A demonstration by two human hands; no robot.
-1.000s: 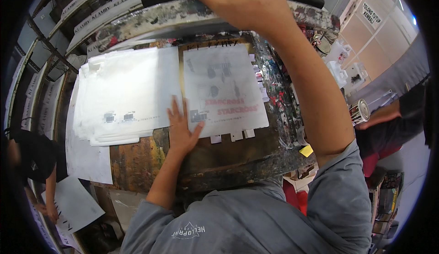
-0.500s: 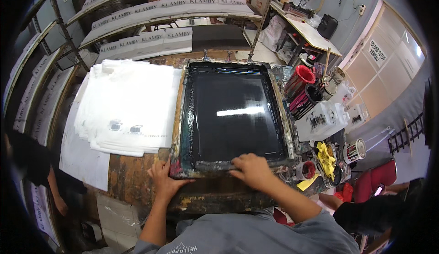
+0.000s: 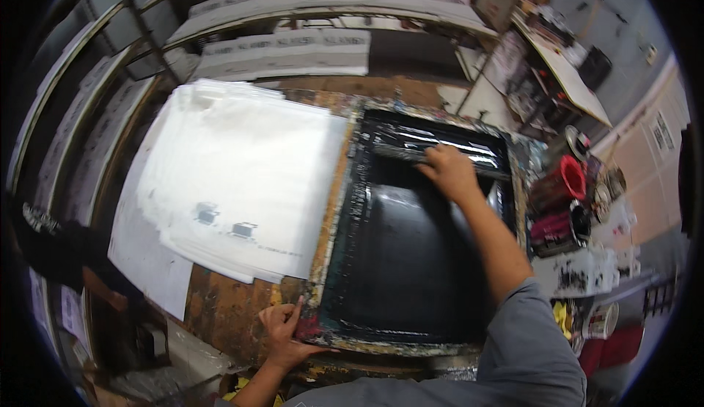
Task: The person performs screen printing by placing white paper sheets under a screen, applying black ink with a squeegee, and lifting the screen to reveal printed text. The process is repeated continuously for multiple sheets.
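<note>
A screen-printing frame (image 3: pixel 330 260) lies on the worktable, its mesh (image 3: pixel 403 268) dark and its far end wet with shiny black ink (image 3: pixel 469 147). Toward that far end, my right hand (image 3: pixel 451 174) is closed on a dark squeegee (image 3: pixel 396 153) set across the mesh. My right forearm passes over the right part of the frame and hides some of it. At the near left corner, my left hand (image 3: pixel 284 334) rests against the frame, thumb along the near edge and forefinger along the left side, spread apart.
Left of the frame lies a stack of white printed sheets (image 3: pixel 235 165). Ink pots, including a red one (image 3: pixel 565 180), and a white jug (image 3: pixel 579 271) crowd the right side. Drying racks (image 3: pixel 330 12) hold printed sheets behind. A person in black (image 3: pixel 55 253) is at the far left.
My right hand has moved with the squeegee from the frame's near edge to its far end. The left hand stays at the corner. The view has tilted and shifted.
</note>
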